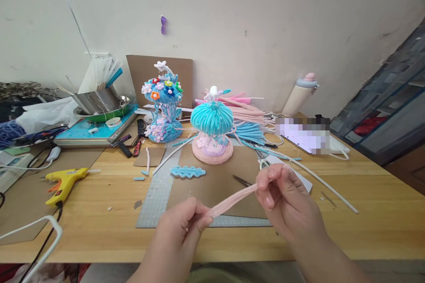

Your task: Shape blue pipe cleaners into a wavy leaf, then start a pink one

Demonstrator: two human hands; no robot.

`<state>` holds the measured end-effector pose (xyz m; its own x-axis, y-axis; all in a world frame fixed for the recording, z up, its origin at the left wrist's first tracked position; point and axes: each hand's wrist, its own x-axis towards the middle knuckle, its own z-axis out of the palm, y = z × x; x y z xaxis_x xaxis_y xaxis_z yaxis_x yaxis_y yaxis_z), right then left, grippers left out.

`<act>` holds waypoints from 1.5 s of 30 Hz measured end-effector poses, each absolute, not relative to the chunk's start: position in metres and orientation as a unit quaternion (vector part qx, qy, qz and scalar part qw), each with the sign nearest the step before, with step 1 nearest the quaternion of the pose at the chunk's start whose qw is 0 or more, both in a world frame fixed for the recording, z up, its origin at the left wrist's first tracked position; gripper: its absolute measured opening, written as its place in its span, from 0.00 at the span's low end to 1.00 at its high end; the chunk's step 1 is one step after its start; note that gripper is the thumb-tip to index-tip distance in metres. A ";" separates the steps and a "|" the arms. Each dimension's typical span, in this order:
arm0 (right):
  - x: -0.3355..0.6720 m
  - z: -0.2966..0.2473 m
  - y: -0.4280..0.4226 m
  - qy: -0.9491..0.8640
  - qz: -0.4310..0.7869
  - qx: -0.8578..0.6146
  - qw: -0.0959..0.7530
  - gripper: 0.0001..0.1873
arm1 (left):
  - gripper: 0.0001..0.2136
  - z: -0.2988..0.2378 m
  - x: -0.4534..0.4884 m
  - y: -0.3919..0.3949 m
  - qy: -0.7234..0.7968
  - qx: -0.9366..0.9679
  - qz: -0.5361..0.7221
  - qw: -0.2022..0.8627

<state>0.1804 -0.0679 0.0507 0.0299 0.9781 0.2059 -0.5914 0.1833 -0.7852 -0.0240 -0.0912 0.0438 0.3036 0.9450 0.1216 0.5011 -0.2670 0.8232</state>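
My left hand (181, 225) and my right hand (282, 194) each pinch one end of a pink pipe cleaner (232, 201), held stretched between them above the cutting mat (156, 190). Both hands have their fingers closed on it. Behind them on a brown cardboard sheet (215, 181) stands a blue and pink mushroom-shaped pipe-cleaner figure (212, 126). A wavy blue pipe-cleaner leaf (187, 171) lies to its left. A taller blue figure with small coloured flowers (162, 104) stands further back left.
A yellow glue gun (64, 182) lies at the left on the wooden table (365, 225). Loose pink and blue pipe cleaners (249, 119) pile up behind. A metal bowl (98, 101), scissors (264, 161), a bottle (300, 95) and a phone (303, 135) are also there.
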 end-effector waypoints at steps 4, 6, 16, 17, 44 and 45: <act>0.181 0.051 -0.072 -0.390 0.571 -0.262 0.673 0.10 | 0.08 0.047 -0.027 -0.093 0.469 0.770 0.328 0.281; 0.182 0.050 -0.074 -0.393 0.570 -0.259 0.673 0.09 | 0.07 0.049 -0.028 -0.094 0.472 0.783 0.320 0.246; 0.182 0.044 -0.083 -0.384 0.579 -0.253 0.674 0.09 | 0.03 0.047 -0.029 -0.098 0.457 0.812 0.355 0.079; 0.183 0.043 -0.083 -0.377 0.582 -0.252 0.675 0.09 | 0.03 0.046 -0.029 -0.099 0.454 0.813 0.357 0.069; 0.169 0.025 -0.089 -0.406 0.774 -0.235 0.426 0.33 | 0.05 0.045 -0.022 -0.102 0.421 0.820 0.365 0.134; 0.160 0.020 -0.091 -0.437 0.760 -0.238 0.418 0.30 | 0.05 0.044 -0.021 -0.102 0.416 0.826 0.352 0.142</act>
<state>0.1602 -0.0914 0.0195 -0.5373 0.8434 0.0043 -0.4278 -0.2682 -0.8631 -0.0211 -0.1021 0.0442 0.4065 0.7872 0.4638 0.5865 -0.6141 0.5281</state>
